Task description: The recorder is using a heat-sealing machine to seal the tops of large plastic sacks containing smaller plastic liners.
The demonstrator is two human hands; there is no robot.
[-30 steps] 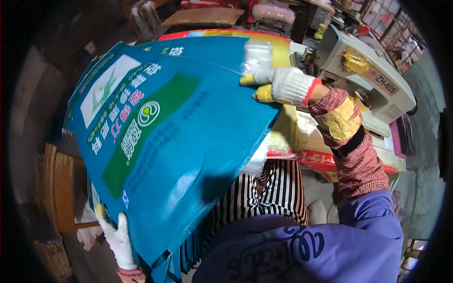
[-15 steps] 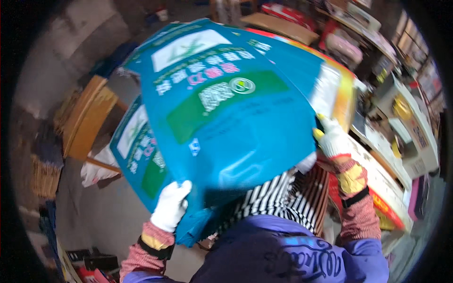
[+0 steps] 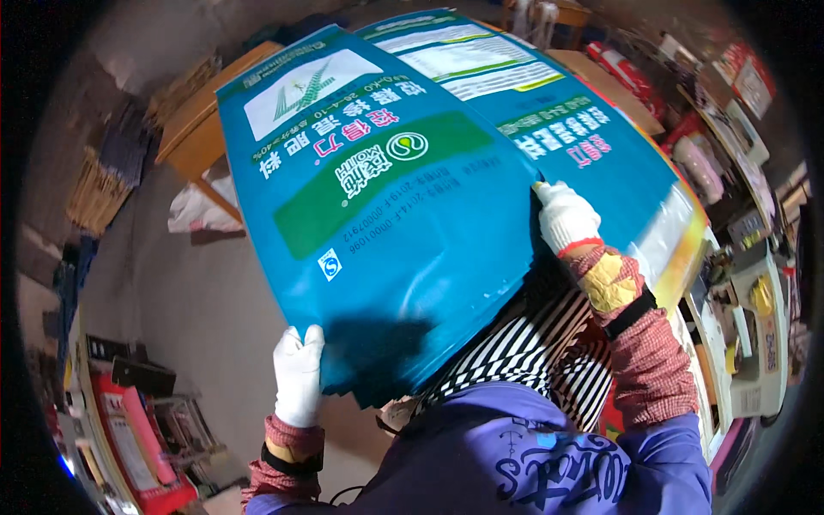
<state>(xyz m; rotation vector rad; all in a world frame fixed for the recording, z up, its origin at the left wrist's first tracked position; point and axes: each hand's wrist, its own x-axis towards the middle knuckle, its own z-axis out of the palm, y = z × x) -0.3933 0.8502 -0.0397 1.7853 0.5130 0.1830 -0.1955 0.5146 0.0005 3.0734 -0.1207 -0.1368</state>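
A flat blue woven sack (image 3: 446,249) with a green band and white print lies on top of a stack of like sacks, their near edges slightly fanned. Both hands wear white gloves. At the sack's near left corner, my left hand (image 3: 298,373) has its fingers closed on the edge. My right hand (image 3: 568,219) grips the right edge, thumb on the upper side and the other fingers partly hidden. Beneath and beyond it, a second blue sack (image 3: 536,103) with a white printed panel spreads to the right.
A wooden table (image 3: 193,142) stands behind the sacks at left, with a white bag (image 3: 206,206) below it. Bundled stacks (image 3: 103,176) line the left wall. A red case (image 3: 142,429) sits at lower left. At right are a sewing machine (image 3: 760,335) and a cluttered bench.
The top sack has swung left and now lies flatter, lined up over the sacks below. My right hand has moved left along with its edge; my left hand has shifted slightly left and down.
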